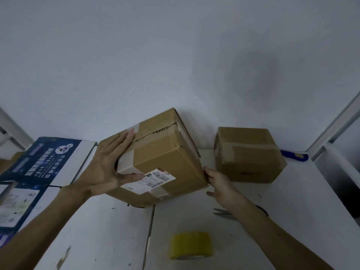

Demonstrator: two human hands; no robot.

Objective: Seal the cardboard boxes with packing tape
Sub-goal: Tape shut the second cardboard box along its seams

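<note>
Two open grips are tilting the large box [165,158], left hand [109,166] and right hand [220,182] pressing flat-fingered; slit seam [155,131] probably awaiting tape roll [191,245].

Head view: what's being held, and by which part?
The larger cardboard box, tilted: left hand spans its upper-left edge, fingers on top, thumb on the labelled face; right hand braces its lower right edge.

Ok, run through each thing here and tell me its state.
Big box, tilted, old tape split along top seam.
Small box, upright on table, taped shut.
Tape roll, on table, untouched.
Scissors, on table, partly hidden.
Left hand, fingers flat on big box.
Right hand, touching big box's lower corner.
</note>
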